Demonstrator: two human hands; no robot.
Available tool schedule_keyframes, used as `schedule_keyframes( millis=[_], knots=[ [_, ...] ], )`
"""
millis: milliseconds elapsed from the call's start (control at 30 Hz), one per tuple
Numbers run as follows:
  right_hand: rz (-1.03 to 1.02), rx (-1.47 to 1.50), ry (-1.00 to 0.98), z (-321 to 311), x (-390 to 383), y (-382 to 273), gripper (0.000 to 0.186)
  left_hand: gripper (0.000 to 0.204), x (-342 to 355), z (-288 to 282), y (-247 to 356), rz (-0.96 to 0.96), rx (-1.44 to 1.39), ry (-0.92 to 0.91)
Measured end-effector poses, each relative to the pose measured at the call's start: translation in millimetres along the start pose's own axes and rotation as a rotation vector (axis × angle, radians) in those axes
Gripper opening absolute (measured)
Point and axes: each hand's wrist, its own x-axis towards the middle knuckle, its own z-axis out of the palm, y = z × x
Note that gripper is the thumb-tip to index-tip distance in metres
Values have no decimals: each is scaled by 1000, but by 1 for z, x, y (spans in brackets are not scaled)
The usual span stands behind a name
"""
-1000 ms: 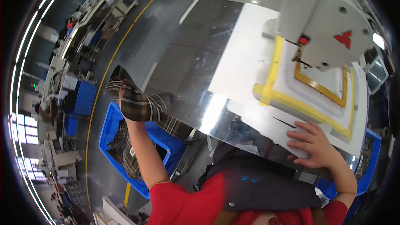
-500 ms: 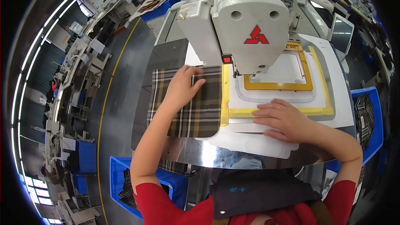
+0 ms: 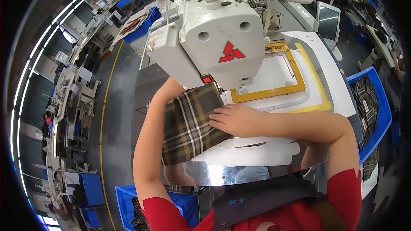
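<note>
A dark plaid fabric piece (image 3: 192, 124) in grey, olive and white lies askew on the worktop, left of the sewing machine. My left hand (image 3: 173, 88) reaches over its far part; the fingers are hidden behind the machine head's side cover. On the fabric's right edge rests my right hand (image 3: 233, 119), fingers stretched out and nearly flat. Over the far edge stands the white sewing machine head (image 3: 222, 30). Beneath it, to the right, a yellow clamp frame (image 3: 269, 96) surrounds a pale inner area.
Yellow tape (image 3: 314, 108) borders a white sheet under the frame. White paper pieces (image 3: 252, 152) lie near the shiny front edge. Blue bins with plaid pieces stand at right (image 3: 384, 117) and lower left (image 3: 124, 196). A monitor (image 3: 329, 21) stands at far right.
The plaid fabric has turned and come away from the yellow tape strip. My left hand has gone farther back behind the machine cover. My right hand has moved left onto the fabric.
</note>
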Motion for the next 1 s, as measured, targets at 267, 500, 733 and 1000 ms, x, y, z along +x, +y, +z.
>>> schedule_keyframes(
  millis=[267,500,733,1000],
  knots=[
    [33,-223,140,-11,-49,2,36,31,37,28,4,81,172,21],
    [249,-240,14,-36,-140,9,36,31,-6,-11,-39,169,200,31],
    [385,-259,200,-53,-201,21,26,31,5,64,4,224,205,102],
    [1030,257,669,-35,-187,117,15,31,26,83,19,286,219,186]
  ],
)
